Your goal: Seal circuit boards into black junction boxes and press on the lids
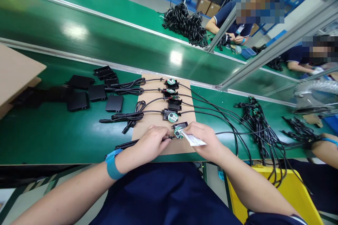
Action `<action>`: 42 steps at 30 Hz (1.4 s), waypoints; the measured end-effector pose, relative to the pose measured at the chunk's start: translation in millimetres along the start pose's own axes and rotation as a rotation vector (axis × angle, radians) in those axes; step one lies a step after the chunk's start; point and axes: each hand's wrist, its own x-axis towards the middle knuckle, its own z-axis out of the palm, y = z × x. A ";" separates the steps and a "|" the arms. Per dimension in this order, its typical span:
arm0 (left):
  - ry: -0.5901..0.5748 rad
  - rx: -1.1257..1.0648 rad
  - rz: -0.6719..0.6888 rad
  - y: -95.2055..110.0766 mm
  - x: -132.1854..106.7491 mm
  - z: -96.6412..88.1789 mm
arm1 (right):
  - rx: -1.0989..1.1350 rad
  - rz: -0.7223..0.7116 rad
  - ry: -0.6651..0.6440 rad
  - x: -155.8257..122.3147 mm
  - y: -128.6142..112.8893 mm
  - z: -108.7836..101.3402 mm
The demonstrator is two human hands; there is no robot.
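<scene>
My left hand (pixel 155 140) pinches a black cable (pixel 129 144) close to where it meets a round green circuit board (pixel 178 132). My right hand (pixel 207 141) is closed on a white printed slip (pixel 194 139), its fingertips at the board's right edge. Just behind the board lies a small black plastic housing (pixel 182 125), partly covered by it and my fingers. Farther back on a cardboard sheet (pixel 150 130), several more housings stand in a row, among them one with a round board (pixel 173 117) and one at the far end (pixel 172 83).
Black covers (pixel 77 101) lie on the green table to the left, beside a cardboard box (pixel 18 74). A cable bundle (pixel 257 123) spreads at right, hanging toward a yellow bin (pixel 287 186). Co-workers sit behind the metal frame; another person's arm (pixel 326 147) reaches in at right.
</scene>
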 end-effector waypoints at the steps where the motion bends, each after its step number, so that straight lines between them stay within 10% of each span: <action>1: 0.001 0.000 -0.002 -0.1 0.1 0.1 | -0.006 0.002 0.004 -0.1 0.4 -0.2; 31: 0.012 -0.028 -0.009 2.4 0.6 -3.5 | 0.051 0.014 0.041 -6.2 -9.8 -3.0; 36: -0.018 -0.016 -0.046 3.0 1.2 -4.9 | 0.168 0.338 0.433 -9.6 12.9 -24.7; 42: -0.051 -0.021 -0.065 -2.8 -2.7 -0.5 | 0.937 0.910 1.179 17.9 126.2 -73.4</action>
